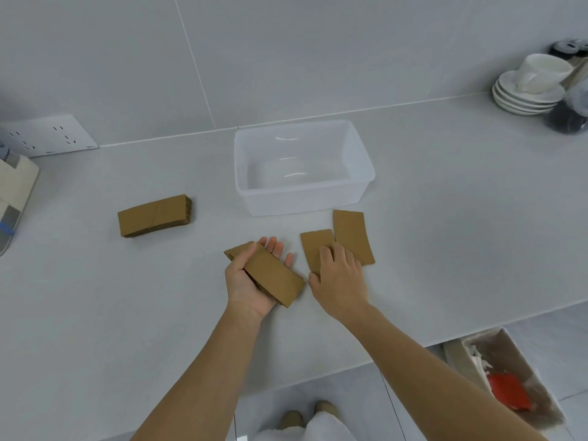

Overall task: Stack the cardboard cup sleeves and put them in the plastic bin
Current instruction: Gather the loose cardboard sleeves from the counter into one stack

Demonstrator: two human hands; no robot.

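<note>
Cup sleeves [267, 275] lie clamped in the left hand [251, 281] for stacking; right hand [339, 278] fingers press, spread, on a loose sleeve [313, 246]

text: none legible | sleeves, bin, cup: plain | labels: none readable

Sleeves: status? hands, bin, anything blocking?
Left hand holds small stack; right hand flat on loose sleeve. Another sleeve beside it, second stack far left. Bin empty, path clear.
</note>
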